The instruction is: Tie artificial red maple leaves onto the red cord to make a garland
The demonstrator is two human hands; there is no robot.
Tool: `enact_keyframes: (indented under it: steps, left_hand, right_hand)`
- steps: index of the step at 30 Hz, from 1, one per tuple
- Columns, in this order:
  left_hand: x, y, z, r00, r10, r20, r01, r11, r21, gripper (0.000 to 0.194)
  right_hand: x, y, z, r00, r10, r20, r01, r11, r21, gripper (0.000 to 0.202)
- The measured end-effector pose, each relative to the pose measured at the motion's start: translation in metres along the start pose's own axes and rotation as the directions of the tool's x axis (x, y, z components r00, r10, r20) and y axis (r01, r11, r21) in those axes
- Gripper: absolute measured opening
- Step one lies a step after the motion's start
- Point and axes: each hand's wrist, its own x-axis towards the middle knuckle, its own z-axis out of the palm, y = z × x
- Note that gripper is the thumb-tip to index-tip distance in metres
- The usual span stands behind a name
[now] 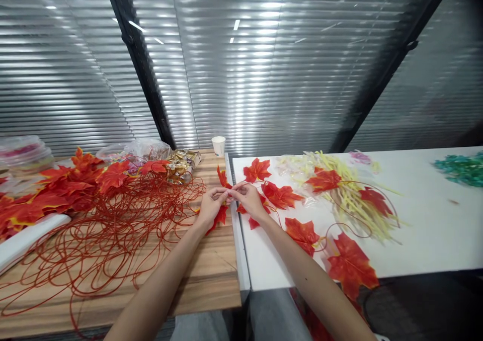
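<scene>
My left hand [212, 205] and my right hand [247, 198] meet fingertip to fingertip above the seam between two tables. Both are pinched closed on what looks like thin red cord; the exact pinch point is too small to make out. An orange-red artificial maple leaf [223, 177] stands just beyond the fingers, and another leaf [219, 219] lies partly under my left hand. To the right, several leaves, such as a red maple leaf [281, 195], trail along a cord [335, 225]. The last big leaf [350, 263] hangs at the white table's front edge.
A tangle of red cord [124, 230] covers much of the wooden table, with a leaf pile [56, 195] behind it. Gold packets [183, 165] and a paper cup [218, 146] stand at the back. Yellow strips [350, 200] and green pieces [462, 167] lie on the white table [422, 225].
</scene>
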Motion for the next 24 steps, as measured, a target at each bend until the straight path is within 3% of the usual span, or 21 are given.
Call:
enact_keyframes:
  steps: [13, 24]
  left_hand:
    - [0.0004, -0.0024, 0.0013, 0.994, -0.11, 0.001, 0.109, 0.985, -0.137, 0.032]
    - [0.0018, -0.0058, -0.0007, 0.998, -0.062, 0.032, 0.067, 0.981, -0.184, 0.032]
  right_hand:
    - [0.0003, -0.0014, 0.0007, 0.999, 0.003, -0.038, -0.002, 1.0, 0.016, 0.025]
    - [-0.002, -0.0053, 0.0044, 1.0, 0.0, -0.01, 0.001, 1.0, 0.028, 0.026]
